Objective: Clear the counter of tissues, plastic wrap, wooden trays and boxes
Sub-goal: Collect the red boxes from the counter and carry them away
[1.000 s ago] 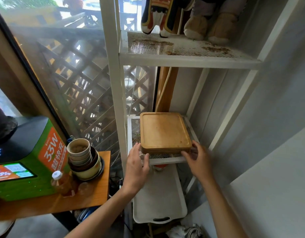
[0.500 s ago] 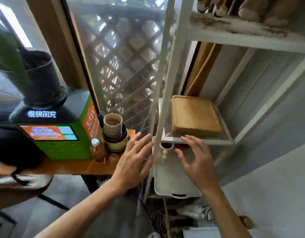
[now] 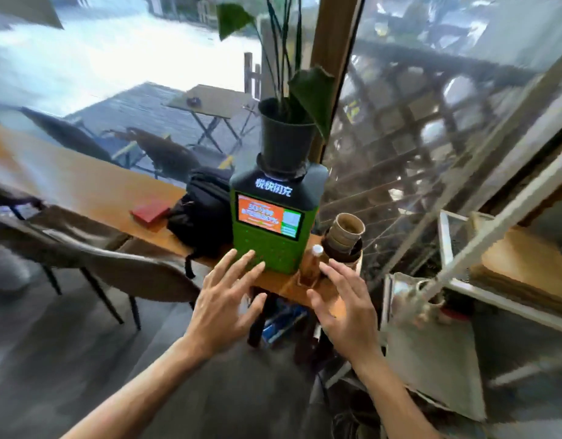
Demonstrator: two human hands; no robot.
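Nearest, left hand (image 3: 224,307) and right hand (image 3: 344,307) both spread wide, holding nothing, hovering before counter (image 3: 83,182) edge; beyond them, red box (image 3: 150,210) lies on counter, likely left to clear; wooden tray (image 3: 526,274) sits on white rack shelf (image 3: 507,307) at right, judged stowed; tissues, wrap not visible.
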